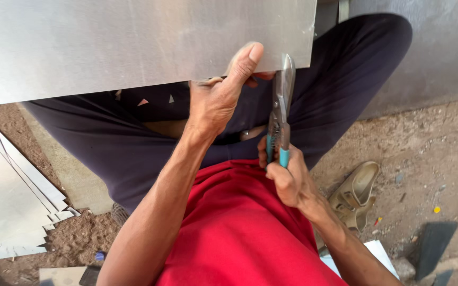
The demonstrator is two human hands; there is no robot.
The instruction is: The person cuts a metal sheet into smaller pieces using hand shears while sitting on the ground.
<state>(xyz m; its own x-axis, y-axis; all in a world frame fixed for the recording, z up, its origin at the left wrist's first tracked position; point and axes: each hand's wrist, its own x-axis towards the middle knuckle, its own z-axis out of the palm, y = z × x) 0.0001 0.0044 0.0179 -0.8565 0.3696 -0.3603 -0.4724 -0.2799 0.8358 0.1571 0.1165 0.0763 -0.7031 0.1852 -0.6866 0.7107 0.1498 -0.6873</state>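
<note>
A large grey metal sheet [133,42] lies across my knees, over my dark trousers. My left hand [221,95] grips its near edge, thumb pressed flat on top and fingers under it. My right hand [287,177] is closed around the teal handles of tin snips [281,106]. The snips' blades meet the sheet's near edge just right of my left thumb, near the sheet's right corner. I sit low, in a red shirt.
A stack of cut metal sheets [11,201] lies on the dirt at the left. A beige sandal [356,190] rests on the ground at the right, with small scraps and pebbles around it. A grey wall [441,47] stands at the upper right.
</note>
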